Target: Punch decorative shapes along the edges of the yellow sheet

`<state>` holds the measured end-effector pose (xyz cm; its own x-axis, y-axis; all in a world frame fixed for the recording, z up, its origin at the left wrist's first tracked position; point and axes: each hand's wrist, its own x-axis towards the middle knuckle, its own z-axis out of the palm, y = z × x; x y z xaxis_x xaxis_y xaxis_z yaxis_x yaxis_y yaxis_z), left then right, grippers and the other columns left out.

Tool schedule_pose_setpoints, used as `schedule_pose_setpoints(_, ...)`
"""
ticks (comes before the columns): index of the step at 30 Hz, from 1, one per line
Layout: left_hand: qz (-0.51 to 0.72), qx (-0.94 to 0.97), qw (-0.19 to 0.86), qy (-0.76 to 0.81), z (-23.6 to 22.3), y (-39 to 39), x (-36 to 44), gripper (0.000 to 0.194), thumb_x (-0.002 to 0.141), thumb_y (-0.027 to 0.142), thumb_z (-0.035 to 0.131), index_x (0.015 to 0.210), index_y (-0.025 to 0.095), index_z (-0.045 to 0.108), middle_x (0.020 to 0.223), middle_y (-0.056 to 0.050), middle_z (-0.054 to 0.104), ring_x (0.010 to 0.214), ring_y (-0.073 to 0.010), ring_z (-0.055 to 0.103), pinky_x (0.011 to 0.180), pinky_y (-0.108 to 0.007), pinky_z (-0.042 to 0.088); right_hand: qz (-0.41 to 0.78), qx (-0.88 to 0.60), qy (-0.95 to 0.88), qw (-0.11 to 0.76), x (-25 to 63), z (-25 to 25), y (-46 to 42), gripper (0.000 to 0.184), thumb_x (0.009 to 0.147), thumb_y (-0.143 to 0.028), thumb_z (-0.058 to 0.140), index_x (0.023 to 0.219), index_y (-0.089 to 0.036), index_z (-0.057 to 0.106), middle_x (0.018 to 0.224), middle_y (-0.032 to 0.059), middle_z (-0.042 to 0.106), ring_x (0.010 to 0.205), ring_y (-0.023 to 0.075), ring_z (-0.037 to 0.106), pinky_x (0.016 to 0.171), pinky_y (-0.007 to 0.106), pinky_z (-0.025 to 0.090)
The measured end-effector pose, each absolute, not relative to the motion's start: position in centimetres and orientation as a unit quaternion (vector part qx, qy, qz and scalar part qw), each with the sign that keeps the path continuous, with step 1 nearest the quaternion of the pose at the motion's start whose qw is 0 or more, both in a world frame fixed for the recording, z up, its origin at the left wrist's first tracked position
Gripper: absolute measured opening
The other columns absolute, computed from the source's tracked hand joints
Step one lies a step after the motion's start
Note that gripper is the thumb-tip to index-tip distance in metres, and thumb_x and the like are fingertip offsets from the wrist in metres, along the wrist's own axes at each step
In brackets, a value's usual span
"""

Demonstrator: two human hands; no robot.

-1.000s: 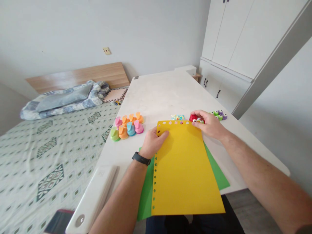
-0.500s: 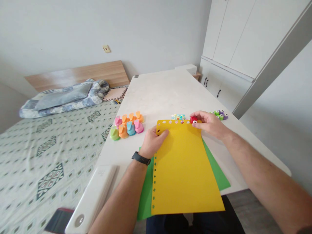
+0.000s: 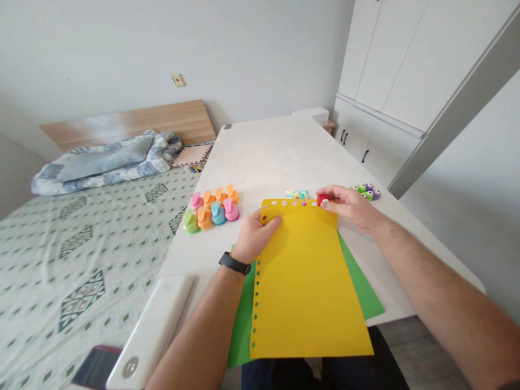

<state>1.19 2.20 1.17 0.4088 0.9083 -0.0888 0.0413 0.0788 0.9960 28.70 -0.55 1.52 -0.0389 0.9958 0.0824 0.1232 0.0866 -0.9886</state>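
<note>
A yellow sheet of paper (image 3: 309,281) lies over a green sheet (image 3: 361,287), with small shaped holes punched along its left and top edges. My left hand (image 3: 258,233) grips the yellow sheet's upper left edge, thumb on top and fingers hidden beneath. At the top right edge of that sheet, my right hand (image 3: 349,206) is closed around a small red craft punch (image 3: 323,200). Part of the punch is covered by my fingers and thumb. Just beyond the top edge lies a patch of colourful small pieces (image 3: 298,194).
Several pink, orange, blue and green craft punches (image 3: 211,208) stand left on the white table (image 3: 260,151). Green and purple ones (image 3: 368,190) sit beyond my right hand. A long white device (image 3: 152,330) lies at the left edge, near a dark phone-like object (image 3: 97,367).
My right thumb has shifted slightly over the red punch, covering more of its front. Both hands and the yellow sheet otherwise stay nearly in place.
</note>
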Motion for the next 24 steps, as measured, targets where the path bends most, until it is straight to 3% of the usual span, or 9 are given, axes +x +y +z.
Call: schedule_pose_setpoints(24, 0.352, 0.588, 0.605, 0.405, 1.34, 2.02, 1.11, 0.034, 0.084, 0.039, 0.069, 0.109, 0.017, 0.067, 0.103, -0.008, 0.076, 0.08, -0.0209, 0.074, 0.068, -0.029, 0.06, 0.471, -0.506, -0.542, 0.477, 28.6, 1.84, -0.65, 0.039, 0.076, -0.041, 0.08, 0.11, -0.024, 0.07, 0.105, 0.0043, 0.072, 0.097, 0.0214, 0.064, 0.094, 0.038, 0.046)
